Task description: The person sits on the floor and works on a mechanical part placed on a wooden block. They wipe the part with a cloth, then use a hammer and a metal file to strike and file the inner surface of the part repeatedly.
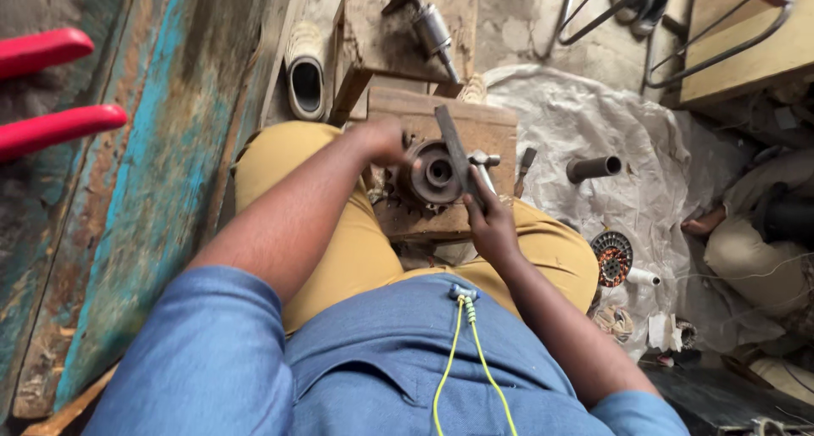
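On the worn wooden block (487,127) between the knees, near its front edge, sits a round rusty metal hub (434,173). Left hand (383,141) grips its rim; right hand (490,220) pinches a flat grey metal file (455,152) across it.

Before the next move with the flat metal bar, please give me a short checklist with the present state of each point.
1. Left hand steadies the round metal part: ok.
2. Right hand grips the flat metal bar: ok.
3. Part rests on the wooden block: ok.
4. Bar lies across the part's face: ok.
5. Fingers away from the toothed edge: cannot tell.
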